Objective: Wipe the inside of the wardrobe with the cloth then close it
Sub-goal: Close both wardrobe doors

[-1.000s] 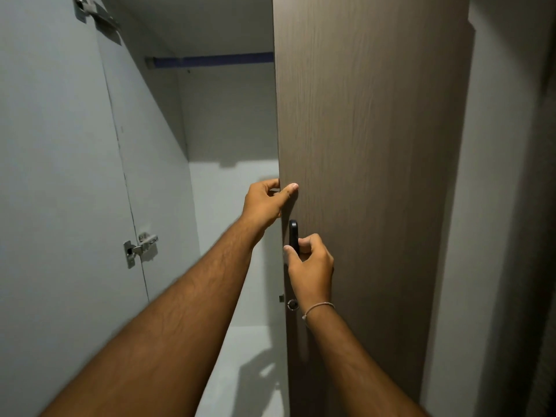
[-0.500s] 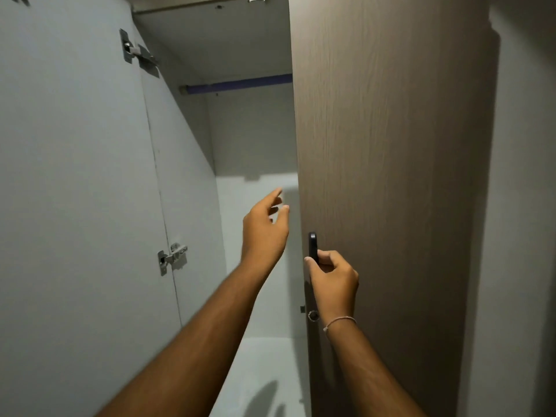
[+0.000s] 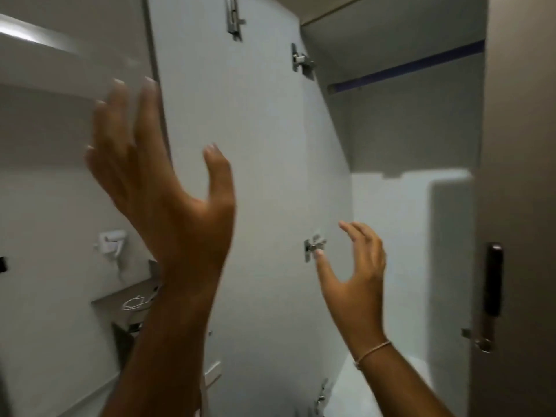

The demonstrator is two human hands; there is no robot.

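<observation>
The wardrobe's left door (image 3: 255,164) stands swung open, its white inner face toward me with metal hinges (image 3: 314,246). The right door (image 3: 517,176) is brown wood with a black handle (image 3: 493,278) and sits nearly shut. Between them shows the white inside of the wardrobe (image 3: 391,251) with a blue rail (image 3: 406,67) near the top. My left hand (image 3: 162,182) is raised with fingers spread near the left door's outer edge, blurred, holding nothing. My right hand (image 3: 352,275) hovers with fingers apart in front of the lower hinge. No cloth is in view.
To the left, past the open door, a white wall carries a wall-mounted hair dryer (image 3: 109,240) above a shelf with a white cord (image 3: 137,302). A bright light strip (image 3: 33,34) runs along the upper left.
My right hand has let go of the black handle and moved left. My left hand has swung up and left toward the open door's edge. The view has turned left.
</observation>
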